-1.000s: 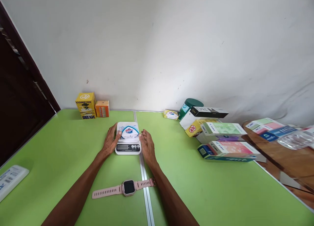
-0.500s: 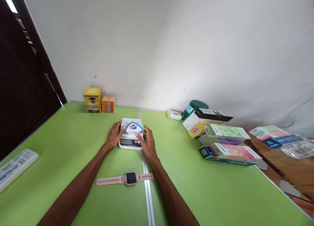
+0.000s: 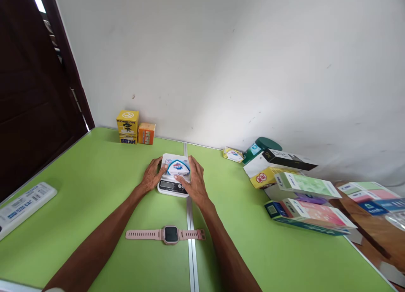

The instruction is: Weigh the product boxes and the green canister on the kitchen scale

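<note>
A white kitchen scale (image 3: 172,192) with a black control panel stands near the table's middle, by the seam. On its platform lies a white and blue soap box (image 3: 178,167) with a red and blue logo. My left hand (image 3: 153,174) is closed along the scale's left side, its thumb close to the box's left end. My right hand (image 3: 195,180) curves around the right side; its thumb reaches across the platform's front, just below the box. Fingertips at the far sides are partly hidden. Nearer to me lies a pink-strapped smartwatch (image 3: 171,235), stretched flat between my forearms.
At the back left stand a yellow box (image 3: 128,127) and an orange box (image 3: 147,134). A small yellow soap box (image 3: 233,154) lies by the wall. Several cartons (image 3: 313,186) are piled at the right. A white packaged item (image 3: 27,207) lies at the left edge.
The view has shifted, so most things sit farther right or lower. My right thumb has slid off the soap box's front to just below it. Both hands stay around the scale.
</note>
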Motion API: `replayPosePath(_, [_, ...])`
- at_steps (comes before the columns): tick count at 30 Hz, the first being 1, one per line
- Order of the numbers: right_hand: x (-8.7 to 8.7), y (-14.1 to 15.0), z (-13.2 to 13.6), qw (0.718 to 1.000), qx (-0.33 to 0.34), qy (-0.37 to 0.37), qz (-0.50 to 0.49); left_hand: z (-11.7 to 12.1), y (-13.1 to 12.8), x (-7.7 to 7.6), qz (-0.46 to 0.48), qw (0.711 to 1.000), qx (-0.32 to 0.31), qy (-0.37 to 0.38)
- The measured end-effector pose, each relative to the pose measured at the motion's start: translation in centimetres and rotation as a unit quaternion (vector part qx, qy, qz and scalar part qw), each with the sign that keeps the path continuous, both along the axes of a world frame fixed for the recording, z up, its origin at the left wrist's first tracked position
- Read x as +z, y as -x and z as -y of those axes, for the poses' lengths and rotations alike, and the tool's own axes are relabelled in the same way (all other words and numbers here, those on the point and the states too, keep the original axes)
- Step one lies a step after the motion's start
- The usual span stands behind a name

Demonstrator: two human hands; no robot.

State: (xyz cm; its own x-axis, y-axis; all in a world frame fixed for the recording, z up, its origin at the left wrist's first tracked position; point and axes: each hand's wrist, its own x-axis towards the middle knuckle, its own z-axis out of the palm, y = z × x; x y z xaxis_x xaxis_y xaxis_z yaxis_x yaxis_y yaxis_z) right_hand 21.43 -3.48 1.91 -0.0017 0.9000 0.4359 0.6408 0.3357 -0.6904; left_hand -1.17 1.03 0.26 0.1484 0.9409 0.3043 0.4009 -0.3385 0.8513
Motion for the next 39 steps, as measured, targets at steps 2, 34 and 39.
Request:
replayPosePath(2, [1.4, -0.2, -1.2, 0.997, 0.05, 0.012, 0.062, 0.1, 0.0, 0.1, -0.003, 1.0, -0.004, 0.001])
replayPosePath(34, [5.1, -26.8, -14.8, 0.925, -0.209, 0.132, 0.29, -1.1, -9.2, 8.3, -0.061, 0.975, -0.212, -0.022])
replayPosePath(39, [5.0, -27.2, -16.1, 0.916, -0.208, 0.142, 0.313, -1.7, -6.9, 8.3, -0.054, 0.984, -0.168, -0.034])
